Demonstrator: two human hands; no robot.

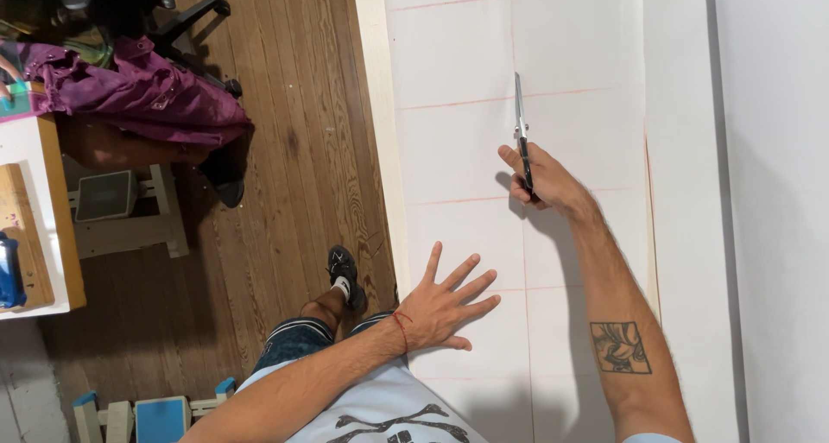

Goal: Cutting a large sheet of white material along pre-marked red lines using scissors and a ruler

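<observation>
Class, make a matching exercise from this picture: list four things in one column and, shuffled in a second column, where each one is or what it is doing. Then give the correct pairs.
Column one:
1. left hand
2. right hand
3. scissors
4. purple garment

Column two:
A. draped over a seat on the wooden floor side
B. held along a vertical line on the paper
C. spread flat on the white paper
D. closed around dark handles

Pairs: 1-C, 2-D, 3-B, 4-A
</observation>
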